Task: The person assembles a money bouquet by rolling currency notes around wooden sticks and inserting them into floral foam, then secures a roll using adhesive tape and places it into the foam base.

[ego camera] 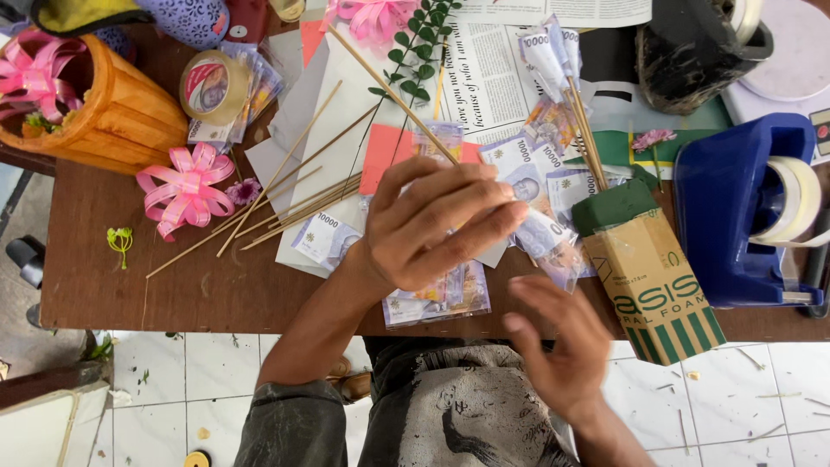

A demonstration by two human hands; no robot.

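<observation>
two hands at work just left of the blue tape dispenser (743, 216): the left hand (432, 225) pinches a thin bamboo skewer (389, 91) with a sleeved banknote (540, 232) at its fingertips, while the right hand (553, 346) hovers open below, holding nothing. best to keep the note pressed flat along the stick so it sits straight.

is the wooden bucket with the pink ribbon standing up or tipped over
Tipped over: the wooden bucket lies on its side on the table.

Left hand (432, 220) raised, fingers curled; right hand (558, 346) open, palm up.
</observation>
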